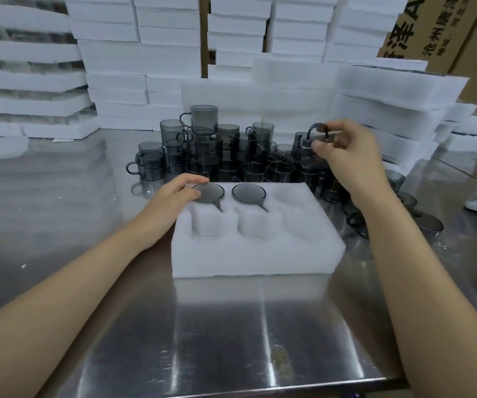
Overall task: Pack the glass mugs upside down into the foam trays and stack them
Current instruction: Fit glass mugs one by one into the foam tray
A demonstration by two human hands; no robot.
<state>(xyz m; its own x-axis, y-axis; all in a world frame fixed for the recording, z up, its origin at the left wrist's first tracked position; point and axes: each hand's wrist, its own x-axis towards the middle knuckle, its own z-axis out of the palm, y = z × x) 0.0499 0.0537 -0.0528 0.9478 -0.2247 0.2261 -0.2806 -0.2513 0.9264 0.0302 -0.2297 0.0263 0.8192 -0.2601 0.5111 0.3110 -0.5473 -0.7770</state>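
The left hand (174,196) rests at the far-left corner of the foam tray (254,254), thumb and curled fingers pinching the upturned base of the far-left mug (211,193). The right hand (349,156) is raised above the loose mugs (202,150), fingers and thumb closed round a raised mug (307,147). Its handle loop is uppermost, and blur hides which way its mouth faces.

The tray lies on the steel worktop (231,326) with its long axis running left to right, and has two rows of three pockets. The far-left mug and the middle mug (248,193) sit mouth down in the far row, round bases up, each handle pointing toward the person and slightly right. The loose mugs, grey and mostly upright, crowd just behind and to the right of the tray. Behind them stand foam stacks (111,67) and cardboard boxes (432,33).
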